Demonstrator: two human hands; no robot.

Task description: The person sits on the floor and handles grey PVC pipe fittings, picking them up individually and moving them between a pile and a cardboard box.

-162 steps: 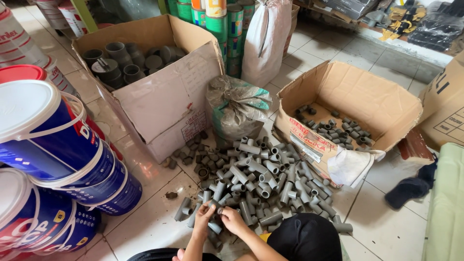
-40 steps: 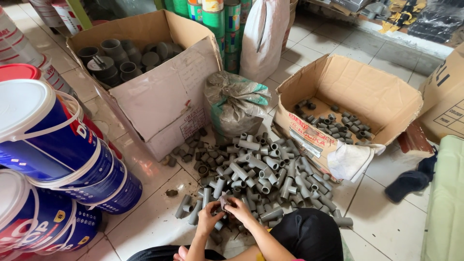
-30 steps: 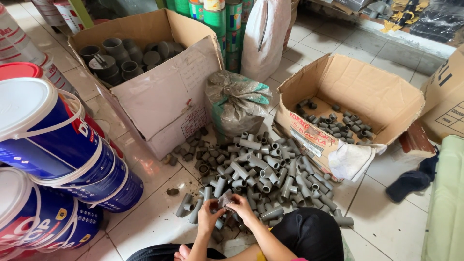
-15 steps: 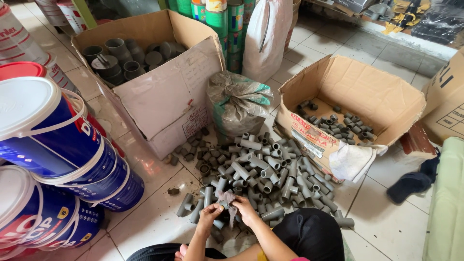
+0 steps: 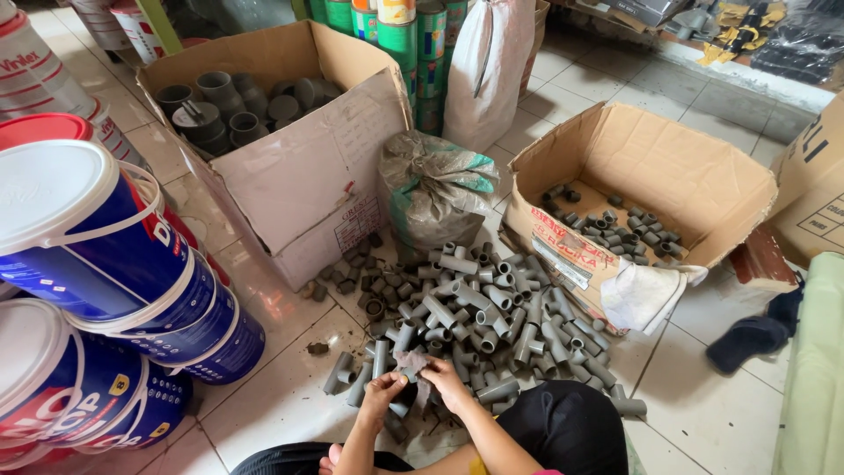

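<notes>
A pile of grey plastic pipe fittings (image 5: 475,308) lies on the tiled floor in front of me. My left hand (image 5: 384,390) and my right hand (image 5: 447,380) meet at the near edge of the pile. Between them they hold a small dusty rag (image 5: 410,366) wrapped about a grey fitting, which is mostly hidden by the rag and fingers. Loose fittings (image 5: 352,374) lie just left of my hands.
An open cardboard box (image 5: 668,176) at the right holds small grey fittings. A bigger box (image 5: 290,167) at the back left holds large grey couplings. A tied sack (image 5: 431,189) stands between them. Stacked blue paint buckets (image 5: 97,255) stand at the left; my dark-trousered knee (image 5: 563,427) is below.
My hands have stayed at the near edge of the pile, turning the rag and fitting between them. The view has shifted slightly; the pile and boxes are where they were.
</notes>
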